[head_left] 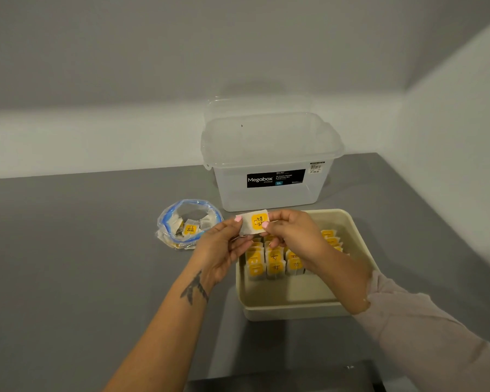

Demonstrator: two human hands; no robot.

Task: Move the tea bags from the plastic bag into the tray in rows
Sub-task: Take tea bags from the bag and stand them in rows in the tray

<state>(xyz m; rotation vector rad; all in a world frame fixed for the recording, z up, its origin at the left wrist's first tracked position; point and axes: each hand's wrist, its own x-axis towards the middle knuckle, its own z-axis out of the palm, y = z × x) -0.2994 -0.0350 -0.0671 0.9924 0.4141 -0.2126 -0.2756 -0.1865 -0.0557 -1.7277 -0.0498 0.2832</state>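
We hold one tea bag [255,224] between both hands, above the far edge of the tray [283,302]. Our left hand [225,250] pinches its left end with thumb and fingertips; our right hand [293,236] pinches its right end the same way. The bag is white with a yellow label facing up, and it hangs clear of everything below it.

Beneath our hands the beige tray holds the rows [275,263] of tea bags already laid in, each overlapping the next with yellow labels showing. We can make out three rows on the left and part of another on the right [333,240]; our right hand and wrist cover the middle, so we cannot give a full count of bags. The near part of the tray is bare.

To the left of the tray, near but apart from it, lies the plastic bag [188,223], its mouth open with a blue rim. A few tea bags remain inside; one yellow label is plain, the rest too crumpled to count.

Behind the tray stands one clear box [269,165] with a black label, its lid [255,108] leaning behind it against the wall.

All of this rests on a grey counter [82,250] set in a corner of pale walls [125,66].
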